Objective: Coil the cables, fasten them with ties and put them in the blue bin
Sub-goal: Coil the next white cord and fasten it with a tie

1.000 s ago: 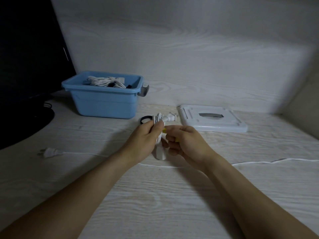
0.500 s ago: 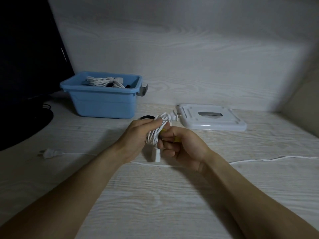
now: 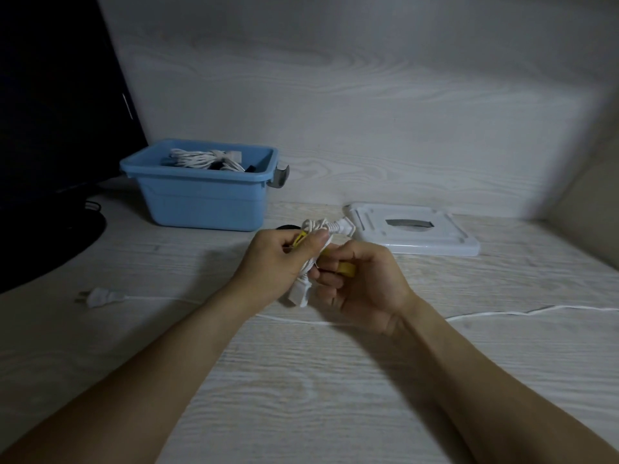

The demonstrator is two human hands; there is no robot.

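A coiled white cable (image 3: 320, 229) is bunched between both hands above the table, its plug sticking out to the upper right. My left hand (image 3: 281, 262) grips the coil and pinches one end of a yellow tie (image 3: 299, 242) against it. My right hand (image 3: 361, 279) holds the other end of the yellow tie (image 3: 346, 268) at the coil's right side. The blue bin (image 3: 204, 199) stands at the back left with a tied white cable (image 3: 204, 159) inside. A loose white cable (image 3: 502, 311) runs across the table beneath my arms, its plug (image 3: 100, 296) lying at the left.
The bin's white lid (image 3: 415, 234) lies flat at the back right. A dark monitor (image 3: 50, 95) and its round base (image 3: 43, 242) fill the left side. A black tie (image 3: 288, 227) lies on the table just behind my left hand.
The coil has been turned between the hands. The yellow tie now shows on both sides of it, one end under my left thumb and one in my right fingers.
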